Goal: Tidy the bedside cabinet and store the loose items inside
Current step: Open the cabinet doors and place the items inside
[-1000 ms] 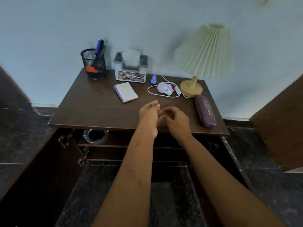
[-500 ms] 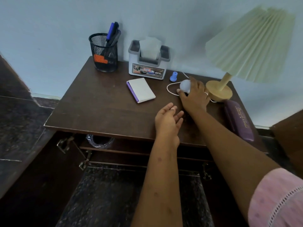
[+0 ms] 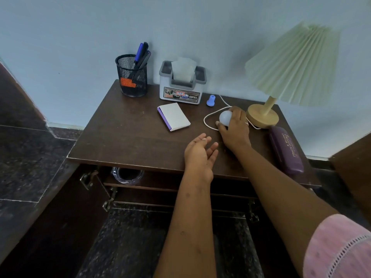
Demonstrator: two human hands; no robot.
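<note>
On the dark wooden bedside cabinet (image 3: 124,137), my right hand (image 3: 234,131) curls its fingers and thumb round a small white bulb-shaped light (image 3: 225,117) with a white cord (image 3: 206,117) looping beside it. My left hand (image 3: 199,153) rests near the cabinet's front edge, palm up, fingers relaxed and holding nothing. A white notepad with a purple spine (image 3: 173,116) lies left of the bulb. A small blue cap (image 3: 210,100) stands behind it. A purple glasses case (image 3: 286,150) lies at the right edge.
At the back stand a black mesh pen holder (image 3: 131,76) with pens, a grey tissue box (image 3: 182,83) and a lamp (image 3: 285,73) with a pleated shade. The cabinet doors are open below; a clear glass container (image 3: 127,175) sits on the inner shelf.
My right hand reached from the front edge to the white bulb light and closed round it. My left hand turned palm up near the front edge. The view moved closer.
</note>
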